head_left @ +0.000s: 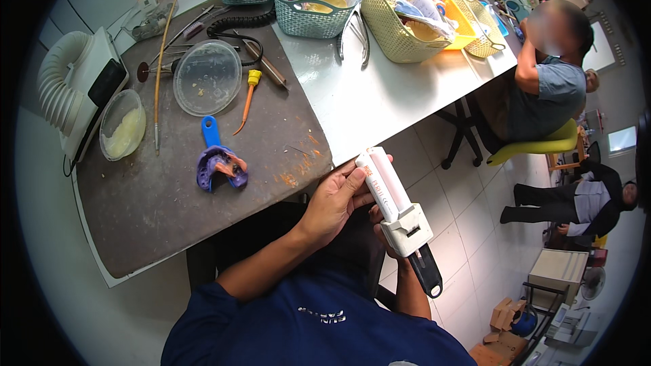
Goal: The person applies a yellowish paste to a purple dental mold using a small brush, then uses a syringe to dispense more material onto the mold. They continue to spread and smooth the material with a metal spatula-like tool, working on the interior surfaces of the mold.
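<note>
In front of my chest, past the table's near edge, is a dispensing gun (407,230) with a white body and a black handle. A white twin-barrel cartridge (388,186) is fitted in it. My left hand (330,202) closes on the cartridge's far end, thumb on top. Behind the gun's body, my right hand (377,222) grips the gun; most of its fingers are hidden. On the table to the left lies a blue-handled dental impression tray (211,133) filled with purple and pinkish impression material (232,163).
The dark work mat (163,224) carries a round plastic lid (207,78), a tub of pale material (123,134), a brush (161,74) and an orange-tipped tool (249,102). Baskets (315,17) stand at the back. A seated person (553,81) is at the right.
</note>
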### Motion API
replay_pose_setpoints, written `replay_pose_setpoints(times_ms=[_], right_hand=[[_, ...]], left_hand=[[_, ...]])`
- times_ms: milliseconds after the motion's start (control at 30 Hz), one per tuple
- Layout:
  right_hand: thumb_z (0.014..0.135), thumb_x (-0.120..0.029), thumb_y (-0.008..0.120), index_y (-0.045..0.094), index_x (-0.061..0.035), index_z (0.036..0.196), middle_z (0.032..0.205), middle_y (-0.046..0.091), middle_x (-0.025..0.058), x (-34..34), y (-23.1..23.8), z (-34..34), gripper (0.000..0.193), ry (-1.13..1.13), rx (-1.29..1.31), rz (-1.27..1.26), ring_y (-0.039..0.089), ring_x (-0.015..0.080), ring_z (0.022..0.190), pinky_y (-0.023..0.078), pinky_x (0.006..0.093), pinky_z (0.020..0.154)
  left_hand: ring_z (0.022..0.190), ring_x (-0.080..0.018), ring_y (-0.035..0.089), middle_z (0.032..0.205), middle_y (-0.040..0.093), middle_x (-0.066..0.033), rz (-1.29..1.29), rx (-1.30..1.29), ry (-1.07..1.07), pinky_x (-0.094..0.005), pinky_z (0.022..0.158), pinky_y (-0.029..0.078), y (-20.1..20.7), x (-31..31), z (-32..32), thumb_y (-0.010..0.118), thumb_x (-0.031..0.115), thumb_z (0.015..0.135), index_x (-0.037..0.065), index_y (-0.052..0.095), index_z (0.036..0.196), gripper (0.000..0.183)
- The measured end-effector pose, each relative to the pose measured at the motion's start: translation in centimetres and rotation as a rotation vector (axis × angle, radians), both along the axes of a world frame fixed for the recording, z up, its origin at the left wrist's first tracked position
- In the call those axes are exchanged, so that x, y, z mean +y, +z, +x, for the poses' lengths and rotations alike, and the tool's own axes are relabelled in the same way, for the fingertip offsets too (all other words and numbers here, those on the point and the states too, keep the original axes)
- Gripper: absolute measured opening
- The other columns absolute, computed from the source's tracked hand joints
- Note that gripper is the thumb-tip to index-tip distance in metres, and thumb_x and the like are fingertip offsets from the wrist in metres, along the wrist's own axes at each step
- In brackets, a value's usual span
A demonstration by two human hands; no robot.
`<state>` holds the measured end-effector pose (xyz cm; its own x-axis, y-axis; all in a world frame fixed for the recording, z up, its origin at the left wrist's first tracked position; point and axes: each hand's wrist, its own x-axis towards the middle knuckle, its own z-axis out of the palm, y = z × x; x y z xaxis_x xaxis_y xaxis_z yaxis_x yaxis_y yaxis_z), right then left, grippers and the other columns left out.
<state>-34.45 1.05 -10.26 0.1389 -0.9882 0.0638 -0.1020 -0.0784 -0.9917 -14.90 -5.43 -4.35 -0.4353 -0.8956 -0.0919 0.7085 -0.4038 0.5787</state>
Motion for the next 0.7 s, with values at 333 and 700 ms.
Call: replay_pose_setpoints(times_ms=[333,700], right_hand=[[0.085,-0.003,0.068,0.058,-0.0028,0.119,0.105,0.063,0.0052,0.5,-0.5,-1.0,0.036,0.013,-0.106,0.196,0.061,0.0151,0.099,0.049,0.0277,0.091],[0.089,0.000,0.060,0.048,-0.0040,0.132,0.120,0.054,0.0071,0.8,-3.8,-3.5,0.045,0.202,-0.570,0.391,0.054,0.0135,0.114,0.047,0.0261,0.100]], left_hand=[[0.121,-0.0162,0.058,0.143,0.051,-0.0112,0.019,0.031,0.002,-0.0344,0.104,0.048,-0.1,0.0,-0.1,0.040,0.026,0.108,0.003,0.040,0.146,0.045],[0.121,-0.0160,0.057,0.143,0.052,-0.0105,0.022,0.026,0.000,-0.0342,0.104,0.048,-0.2,0.0,-0.1,0.041,0.027,0.108,0.002,0.041,0.145,0.045]])
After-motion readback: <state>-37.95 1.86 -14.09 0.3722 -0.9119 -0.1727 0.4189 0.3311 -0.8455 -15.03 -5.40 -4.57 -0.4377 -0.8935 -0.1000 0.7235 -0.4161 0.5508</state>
